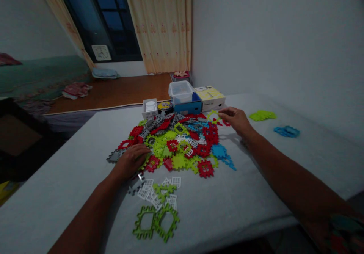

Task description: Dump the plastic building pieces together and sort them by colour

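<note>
A heap of flat plastic interlocking tiles point(182, 140) in red, lime, grey, blue and white covers the middle of the grey table point(71, 178). My left hand point(131, 159) rests palm down on the heap's near left edge, fingers curled over lime and red pieces. My right hand point(236, 119) reaches to the far right edge of the heap, its fingertips pinched at a lime frame piece point(213, 115). Two joined green frames point(156, 221) lie near the front edge, with white window pieces point(159, 191) just beyond them.
Small stacks of lime tiles point(262, 115) and blue tiles point(286, 131) lie apart at the right. Boxes stand behind the heap: a white one point(149, 108), a blue one with a clear tub point(182, 94) and a yellow-topped one point(211, 96). A dark chair point(17, 132) stands left.
</note>
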The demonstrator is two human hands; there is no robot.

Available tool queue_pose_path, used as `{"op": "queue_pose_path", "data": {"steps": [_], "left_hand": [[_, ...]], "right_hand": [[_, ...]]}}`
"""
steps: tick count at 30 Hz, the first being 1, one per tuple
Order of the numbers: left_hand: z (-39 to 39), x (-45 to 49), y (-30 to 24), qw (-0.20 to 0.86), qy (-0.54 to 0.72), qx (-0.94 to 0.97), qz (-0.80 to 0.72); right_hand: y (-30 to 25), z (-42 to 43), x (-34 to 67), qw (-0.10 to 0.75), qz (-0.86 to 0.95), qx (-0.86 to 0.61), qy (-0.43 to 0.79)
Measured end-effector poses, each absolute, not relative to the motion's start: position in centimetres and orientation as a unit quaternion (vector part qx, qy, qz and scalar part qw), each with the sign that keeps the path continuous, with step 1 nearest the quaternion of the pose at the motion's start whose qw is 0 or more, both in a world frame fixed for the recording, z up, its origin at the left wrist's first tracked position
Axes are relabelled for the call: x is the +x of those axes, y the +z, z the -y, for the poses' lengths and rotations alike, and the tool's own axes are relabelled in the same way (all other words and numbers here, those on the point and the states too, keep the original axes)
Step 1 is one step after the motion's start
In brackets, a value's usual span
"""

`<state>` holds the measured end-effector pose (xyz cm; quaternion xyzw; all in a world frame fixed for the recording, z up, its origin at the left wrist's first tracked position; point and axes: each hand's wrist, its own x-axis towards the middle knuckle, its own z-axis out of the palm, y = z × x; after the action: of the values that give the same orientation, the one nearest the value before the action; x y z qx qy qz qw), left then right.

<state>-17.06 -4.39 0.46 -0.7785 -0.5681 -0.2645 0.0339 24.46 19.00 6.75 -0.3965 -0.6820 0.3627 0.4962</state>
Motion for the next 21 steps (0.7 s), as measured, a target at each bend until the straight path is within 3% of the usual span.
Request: {"op": "queue_pose_path", "data": {"steps": [3, 8, 11, 15, 21], "left_hand": [[4.2, -17.4, 0.4, 0.036, -0.258, -0.78, 0.569], [3.9, -18.0, 0.1, 0.046, -0.244, -0.78, 0.574], [3.8, -18.3, -0.1, 0.056, -0.233, -0.785, 0.572], [3.8, -18.6, -0.2, 0.074, -0.225, -0.791, 0.564], [3.5, -18.8, -0.7, 0.1, -0.249, -0.783, 0.561]], "right_hand": [[7.9, -20.6, 31.0, 0.54, 0.619, -0.455, 0.345], [5.2, -20.8, 40.7, 0.451, 0.601, -0.559, 0.35], [2.6, -21.5, 43.9, 0.466, 0.57, -0.588, 0.335], [1.5, -24.4, 46.1, 0.484, 0.524, -0.662, 0.231], [2.9, -29.0, 46.3, 0.392, 0.566, -0.724, 0.041]]}}
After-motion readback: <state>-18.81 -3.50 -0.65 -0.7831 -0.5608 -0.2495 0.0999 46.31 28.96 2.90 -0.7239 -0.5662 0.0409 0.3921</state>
